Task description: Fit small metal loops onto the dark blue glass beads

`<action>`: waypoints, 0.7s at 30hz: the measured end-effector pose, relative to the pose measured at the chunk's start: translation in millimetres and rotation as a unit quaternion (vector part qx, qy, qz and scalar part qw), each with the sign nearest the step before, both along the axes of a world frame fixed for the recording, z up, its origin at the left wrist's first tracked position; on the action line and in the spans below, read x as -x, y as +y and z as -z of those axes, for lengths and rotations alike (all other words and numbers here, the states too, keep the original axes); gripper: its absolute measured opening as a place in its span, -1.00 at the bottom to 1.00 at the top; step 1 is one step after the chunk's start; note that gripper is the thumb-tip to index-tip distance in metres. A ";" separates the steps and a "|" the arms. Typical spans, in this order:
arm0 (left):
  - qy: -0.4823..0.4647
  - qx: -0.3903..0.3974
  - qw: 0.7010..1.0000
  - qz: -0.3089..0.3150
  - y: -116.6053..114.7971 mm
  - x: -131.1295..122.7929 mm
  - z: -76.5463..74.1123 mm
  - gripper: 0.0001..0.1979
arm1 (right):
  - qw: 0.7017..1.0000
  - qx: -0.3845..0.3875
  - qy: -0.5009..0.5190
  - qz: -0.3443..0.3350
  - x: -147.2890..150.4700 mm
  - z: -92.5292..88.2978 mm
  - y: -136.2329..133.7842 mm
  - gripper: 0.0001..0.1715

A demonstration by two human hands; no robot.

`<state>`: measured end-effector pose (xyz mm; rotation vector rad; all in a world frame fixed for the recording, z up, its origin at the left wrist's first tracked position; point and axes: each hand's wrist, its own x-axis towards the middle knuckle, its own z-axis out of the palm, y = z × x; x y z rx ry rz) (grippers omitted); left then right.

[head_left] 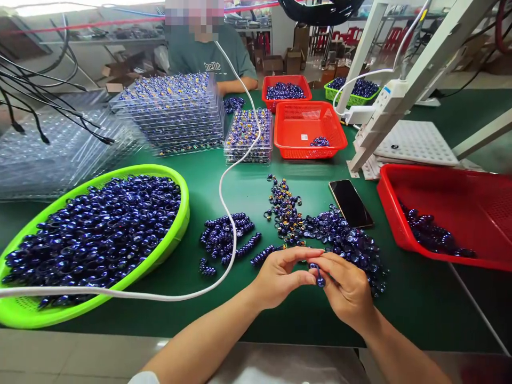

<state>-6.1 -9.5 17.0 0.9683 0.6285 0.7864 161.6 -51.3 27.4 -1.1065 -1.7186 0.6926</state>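
My left hand (282, 277) and my right hand (346, 288) meet over the green table mat (248, 181), pinching a small dark blue glossy part (319, 277) between their fingertips. Just beyond my right hand lies a loose heap of the same blue parts (348, 242). Behind it is a scatter of smaller parts with gold bits (285, 205). To the left of my hands lie short stacked rows of blue parts (226, 234).
A lime green basket (24, 312) full of blue parts sits at left, crossed by a white cable (224, 197). A red basket (448, 186) stands right, a phone (351, 203) beside it. Clear tray stacks (176, 112), another red basket (308, 128) and a seated person (208, 53) are beyond.
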 end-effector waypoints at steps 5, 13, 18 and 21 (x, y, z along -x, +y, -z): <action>0.009 0.003 1.000 -0.011 -6.5 -2.1 -0.4 -0.63 | 0.999 -0.027 -0.019 0.021 3.2 -0.4 -0.5 -0.62; 0.094 -0.058 0.994 0.019 9.2 9.4 -8.0 -0.57 | 0.995 -0.028 -0.096 0.013 -4.9 7.6 10.3 -0.67; 0.215 -0.148 0.964 -0.053 3.4 4.9 -9.5 -0.69 | 0.986 -0.033 -0.159 0.036 -5.7 13.4 8.6 -0.68; 0.204 -0.083 0.973 -0.068 -1.4 -0.2 -4.7 -0.81 | 0.982 -0.048 -0.173 0.049 -4.1 14.2 6.5 -0.65</action>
